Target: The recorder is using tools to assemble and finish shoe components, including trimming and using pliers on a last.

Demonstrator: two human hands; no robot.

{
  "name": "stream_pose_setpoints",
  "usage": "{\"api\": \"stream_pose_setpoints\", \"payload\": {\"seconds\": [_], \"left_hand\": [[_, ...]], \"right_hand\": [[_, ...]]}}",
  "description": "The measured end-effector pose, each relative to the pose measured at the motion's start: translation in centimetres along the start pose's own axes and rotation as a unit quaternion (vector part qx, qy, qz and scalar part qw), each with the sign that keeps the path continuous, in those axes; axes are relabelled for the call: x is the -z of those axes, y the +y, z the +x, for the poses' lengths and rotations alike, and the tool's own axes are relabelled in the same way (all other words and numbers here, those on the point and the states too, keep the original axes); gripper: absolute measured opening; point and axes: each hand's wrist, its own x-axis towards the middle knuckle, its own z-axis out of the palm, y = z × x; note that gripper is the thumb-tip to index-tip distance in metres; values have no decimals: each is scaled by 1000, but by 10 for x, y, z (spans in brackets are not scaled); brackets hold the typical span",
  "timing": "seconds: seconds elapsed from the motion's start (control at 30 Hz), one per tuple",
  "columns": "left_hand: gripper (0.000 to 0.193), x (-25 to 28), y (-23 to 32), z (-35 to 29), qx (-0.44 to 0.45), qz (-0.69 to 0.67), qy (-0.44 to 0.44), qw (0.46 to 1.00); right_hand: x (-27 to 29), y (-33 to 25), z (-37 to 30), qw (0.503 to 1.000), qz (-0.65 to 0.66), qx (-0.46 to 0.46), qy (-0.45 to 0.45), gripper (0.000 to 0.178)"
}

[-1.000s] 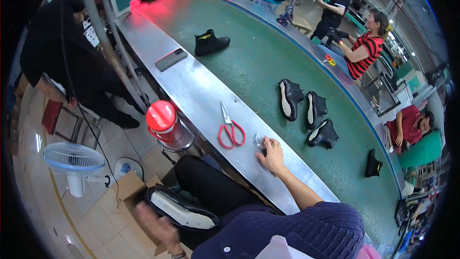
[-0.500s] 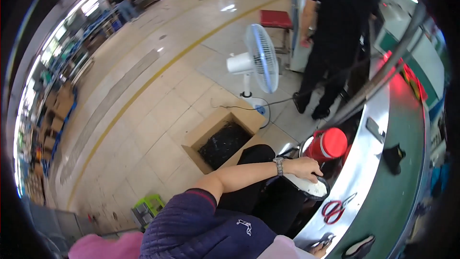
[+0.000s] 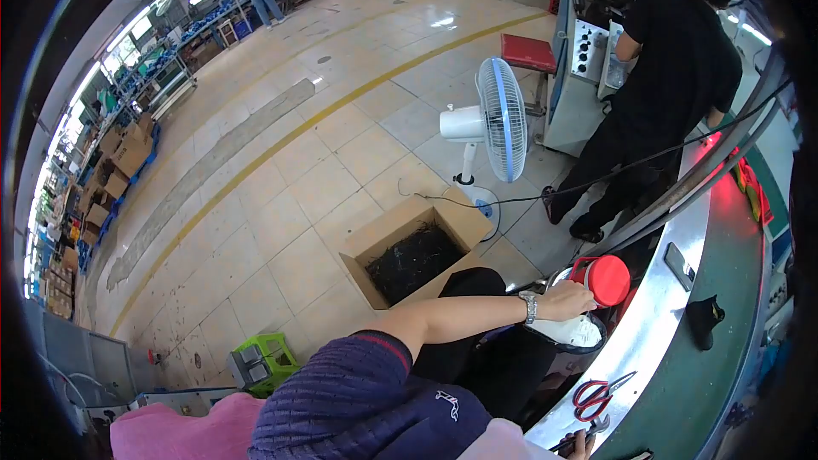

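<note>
My left hand [image 3: 566, 301], a metal watch on its wrist, reaches over my lap with its fingers bent together and pointing down. What they hold, if anything, is hidden. Just under it lies a white-topped thing with a black rim [image 3: 581, 334]; its kind is unclear. A red-lidded container [image 3: 608, 280] stands close beside the fingertips. At the lower edge my right hand [image 3: 581, 446], mostly cut off, grips a metal-headed tool that looks like pliers [image 3: 599, 424]. Red-handled scissors [image 3: 594, 400] lie on the metal ledge just above that hand.
A green belt [image 3: 673, 392] runs along the right, carrying a black shoe [image 3: 704, 321]. A phone [image 3: 679, 265] lies on the metal ledge [image 3: 652, 311]. Beyond my knees are a cardboard box [image 3: 362, 277] of black scraps and a white fan [image 3: 503, 119]. A co-worker [image 3: 673, 68] stands at a machine.
The view has shifted, so things sit lower and farther right. My left hand has moved off the white surface toward the red-lidded container. The pliers now show more clearly near the scissors.
</note>
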Motion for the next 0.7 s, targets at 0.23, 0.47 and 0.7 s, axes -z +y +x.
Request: {"api": "stream_pose_setpoints", "payload": {"seconds": [0.23, 0.47, 0.7], "left_hand": [[31, -11, -3, -10, -46, -65, -78, 994], [34, 3, 12, -9, 57, -58, 8, 997], [119, 35, 24, -71, -52, 32, -40, 997]], "right_hand": [[-10, 3, -9, 1000, -6, 7, -7, 58], [-48, -21, 16, 941, -200, 182, -202, 50], [-131, -95, 2, 753, -515, 221, -344, 66]]}}
